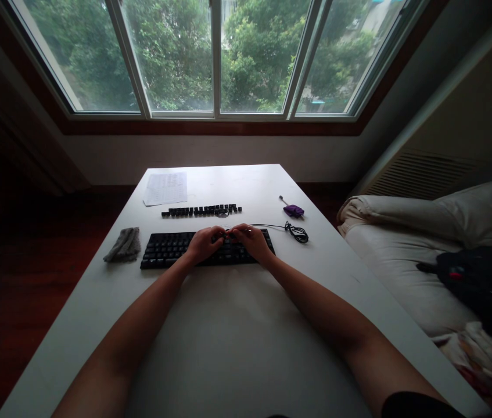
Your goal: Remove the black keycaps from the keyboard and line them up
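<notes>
A black keyboard (pixel 167 247) lies across the white table, with both hands over its upper middle part. My left hand (pixel 205 242) is closed, thumb and fingers pinched together above the keys. Close against it, almost fingertip to fingertip, my right hand (pixel 250 241) is closed in a similar pinch. Whatever is between the fingertips is too small and dark to make out. Behind the keyboard stands a long row of loose black keycaps (pixel 193 212). The hands hide part of the keyboard's top edge and its middle keys.
A coiled black cable (pixel 297 233) runs right from the keyboard. Beyond it lies a purple object (pixel 293 211) with a thin stem. A grey cloth (pixel 124 245) sits left, printed paper (pixel 166 188) at the back left. A sofa (pixel 380 267) borders the white table (pixel 228 337) on the right.
</notes>
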{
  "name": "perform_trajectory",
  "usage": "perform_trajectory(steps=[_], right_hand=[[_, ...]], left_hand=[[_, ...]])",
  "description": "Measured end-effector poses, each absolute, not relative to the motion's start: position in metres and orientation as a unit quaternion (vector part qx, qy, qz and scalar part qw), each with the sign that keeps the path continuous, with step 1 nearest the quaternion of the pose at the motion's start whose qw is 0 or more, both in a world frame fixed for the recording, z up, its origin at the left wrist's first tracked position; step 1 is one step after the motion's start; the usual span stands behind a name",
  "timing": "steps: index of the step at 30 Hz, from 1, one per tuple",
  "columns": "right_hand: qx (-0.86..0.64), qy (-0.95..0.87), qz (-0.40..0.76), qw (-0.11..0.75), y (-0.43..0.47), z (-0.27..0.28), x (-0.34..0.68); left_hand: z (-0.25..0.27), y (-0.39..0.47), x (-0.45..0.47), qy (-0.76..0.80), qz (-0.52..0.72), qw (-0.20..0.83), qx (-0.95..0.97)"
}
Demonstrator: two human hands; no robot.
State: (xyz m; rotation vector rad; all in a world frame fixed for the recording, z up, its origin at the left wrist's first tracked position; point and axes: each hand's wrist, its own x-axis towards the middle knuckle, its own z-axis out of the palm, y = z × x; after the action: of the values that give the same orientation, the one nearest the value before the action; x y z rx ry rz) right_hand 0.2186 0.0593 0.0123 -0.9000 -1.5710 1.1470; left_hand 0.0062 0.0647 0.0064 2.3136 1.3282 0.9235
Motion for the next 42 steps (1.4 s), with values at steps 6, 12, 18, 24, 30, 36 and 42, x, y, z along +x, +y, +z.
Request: perform_trajectory(steps=[6,12,18,24,30,36,42], right_hand=[[-0.360,-0.627,0.457,0.519,0.057,0.008,0.214],[-0.340,-0.615,0.464,0.539,0.055,0.006,0.211],[-0.331,-0.621,0.470,0.534,0.055,0.003,0.212],[-0.347,-0.647,0.453,0.506,0.054,0.005,0.213],[-0.352,-0.670,0.437,0.487,0.053,0.010,0.213],[-0.367,-0.661,0.410,0.510,0.053,0.018,0.216],[-0.416,-0.697,0.304,0.497,0.057,0.017,0.223]], left_hand=[[0.004,0.066,0.005,0.446,0.357,0.203,0.795],[0.003,0.067,0.004,0.419,0.391,0.257,0.778],[0.003,0.069,0.004,0.398,0.414,0.310,0.758],[0.000,0.071,0.001,0.399,0.422,0.317,0.750],[-0.001,0.072,0.002,0.409,0.436,0.306,0.741],[0.000,0.072,0.002,0.429,0.440,0.302,0.729],[0.001,0.071,0.003,0.436,0.434,0.301,0.729]])
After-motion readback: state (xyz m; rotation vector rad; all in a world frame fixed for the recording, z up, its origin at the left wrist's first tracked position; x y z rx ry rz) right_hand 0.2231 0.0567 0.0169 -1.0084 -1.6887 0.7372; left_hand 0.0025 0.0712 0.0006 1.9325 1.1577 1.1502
